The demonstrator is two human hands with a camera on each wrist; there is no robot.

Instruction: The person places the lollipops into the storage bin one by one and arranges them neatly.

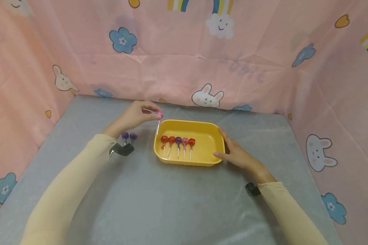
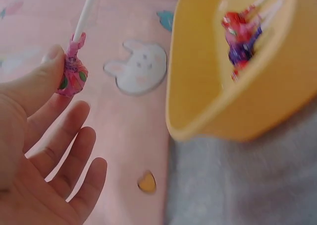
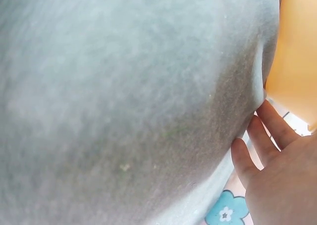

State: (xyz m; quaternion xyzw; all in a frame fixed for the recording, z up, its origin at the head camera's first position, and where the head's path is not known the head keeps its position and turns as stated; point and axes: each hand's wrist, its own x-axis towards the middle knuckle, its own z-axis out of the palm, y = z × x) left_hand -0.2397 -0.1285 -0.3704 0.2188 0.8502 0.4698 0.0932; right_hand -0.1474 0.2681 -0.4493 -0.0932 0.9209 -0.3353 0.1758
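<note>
My left hand (image 1: 138, 114) pinches a pink-wrapped lollipop (image 2: 74, 76) by its candy head between thumb and forefinger, the other fingers spread loosely. In the head view its white stick points down, over the left end of a yellow plastic basin (image 1: 199, 123). A row of several wrapped lollipops lies inside the basin at the left, among them a purple lollipop (image 1: 178, 140) and a red lollipop (image 1: 192, 142). My right hand (image 1: 240, 156) grips the basin's right end, with the thumb over the rim and the fingers along the outside.
Two purple lollipops (image 1: 129, 136) lie on the grey cloth-covered table (image 1: 178, 204), left of the basin and partly hidden behind the left wrist's black strap (image 1: 122, 149). A pink patterned curtain (image 1: 165, 75) stands around the table's back and sides.
</note>
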